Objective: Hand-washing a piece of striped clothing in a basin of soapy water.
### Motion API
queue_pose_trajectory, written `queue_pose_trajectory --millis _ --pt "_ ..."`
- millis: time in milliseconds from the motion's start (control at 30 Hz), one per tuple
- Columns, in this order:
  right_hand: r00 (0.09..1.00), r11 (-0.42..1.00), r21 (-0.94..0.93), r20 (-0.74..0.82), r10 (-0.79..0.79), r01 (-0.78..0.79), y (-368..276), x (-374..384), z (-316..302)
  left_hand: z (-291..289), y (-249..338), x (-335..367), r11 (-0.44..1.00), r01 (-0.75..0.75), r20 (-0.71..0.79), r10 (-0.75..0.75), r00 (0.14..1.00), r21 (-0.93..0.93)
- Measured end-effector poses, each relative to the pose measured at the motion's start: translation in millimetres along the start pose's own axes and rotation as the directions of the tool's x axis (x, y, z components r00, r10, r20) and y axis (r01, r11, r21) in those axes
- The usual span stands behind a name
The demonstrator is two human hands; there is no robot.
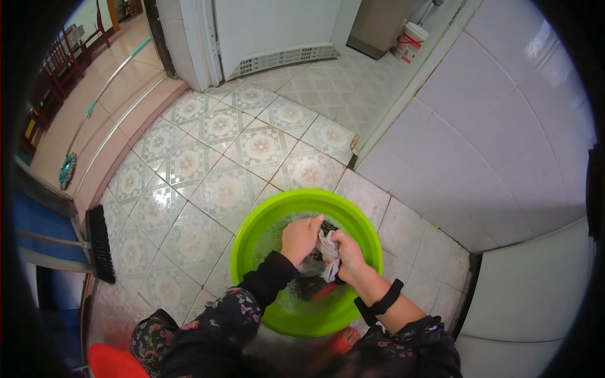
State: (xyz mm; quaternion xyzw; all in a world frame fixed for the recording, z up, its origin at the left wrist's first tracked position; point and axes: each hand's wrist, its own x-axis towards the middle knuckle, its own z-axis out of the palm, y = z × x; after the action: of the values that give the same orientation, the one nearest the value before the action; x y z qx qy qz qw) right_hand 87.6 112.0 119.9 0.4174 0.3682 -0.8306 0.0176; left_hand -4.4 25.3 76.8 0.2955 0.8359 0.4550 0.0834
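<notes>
A round lime-green basin [372,233] of soapy water stands on the tiled floor in front of me. Both my hands are over it, gripping a wet, pale grey cloth [330,257]. My left hand [300,239] is closed at the cloth's upper left side, thumb on top. At its right edge my right hand [349,254] is closed too, fingers curled round the fabric. Below, dark fabric [307,288] with a red patch lies in the sudsy water. The cloth's lower part meets this dark fabric, and I cannot tell where one ends.
A broom [99,244] with black bristles stands at the left, near a raised step [126,135] where a mop [68,170] leans. A white door [277,28] and a bucket [411,43] are at the back. Tiled wall [491,138] rises on the right; something red [116,362] is at lower left.
</notes>
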Motion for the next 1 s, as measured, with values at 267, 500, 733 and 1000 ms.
queue_pose_trajectory --millis 267,500,733,1000 --pt "0.965 0.960 0.270 0.263 0.003 -0.077 1.7 43.6 -39.0 -4.0 29.5 -8.1 0.901 0.162 0.240 -0.068 0.968 -0.402" --pt "0.995 0.955 0.288 0.088 0.050 -0.073 25.6 8.1 22.7 -10.2 19.8 -11.7 0.987 0.001 -0.046 0.006 0.999 0.161" --pt "0.892 0.930 0.316 0.451 0.027 -0.188 11.7 35.5 -35.4 -1.6 95.5 -61.0 0.891 -0.405 -0.073 0.427 0.901 0.207" --pt "0.941 0.977 0.178 0.335 0.055 -0.121 0.9 22.6 -10.1 5.4 55.4 -55.7 0.794 -0.492 0.054 0.509 0.859 0.357"
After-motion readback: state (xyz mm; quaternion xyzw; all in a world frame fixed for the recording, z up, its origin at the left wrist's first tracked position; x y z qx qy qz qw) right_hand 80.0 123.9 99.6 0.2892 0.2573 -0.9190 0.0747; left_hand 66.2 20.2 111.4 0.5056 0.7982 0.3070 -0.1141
